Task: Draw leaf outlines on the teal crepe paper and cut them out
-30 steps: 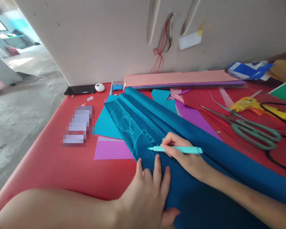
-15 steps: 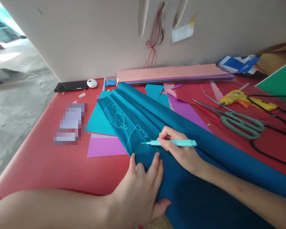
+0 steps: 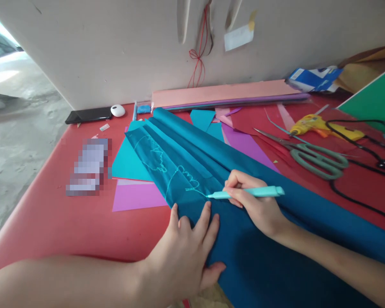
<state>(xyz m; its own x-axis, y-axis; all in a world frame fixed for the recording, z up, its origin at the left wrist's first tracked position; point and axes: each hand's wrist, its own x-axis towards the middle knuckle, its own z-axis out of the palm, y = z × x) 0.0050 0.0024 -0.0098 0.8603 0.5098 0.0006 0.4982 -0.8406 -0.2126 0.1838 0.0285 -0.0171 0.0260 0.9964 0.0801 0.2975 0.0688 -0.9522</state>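
A long folded sheet of dark teal paper [image 3: 192, 154] lies diagonally across the red table [image 3: 51, 214]. Light turquoise outlines are drawn on its left fold. My right hand [image 3: 256, 205] pinches a light turquoise pen [image 3: 247, 193], its tip touching the paper at the end of the drawn line. My left hand [image 3: 186, 252] lies flat with spread fingers on the paper's near edge, just below the pen tip.
Cyan [image 3: 128, 160] and purple [image 3: 137, 196] paper sheets lie under the teal one. Green-handled scissors [image 3: 314, 156], a yellow glue gun [image 3: 321, 126] and black cords [image 3: 356, 194] sit at right. A phone [image 3: 88, 114], white object [image 3: 117, 111] and stacked pink sheets [image 3: 224, 92] line the wall.
My right hand has drawn the pen to the right along the paper, lengthening the turquoise line. The left hand stays pressed on the paper. The camera view has shifted slightly.
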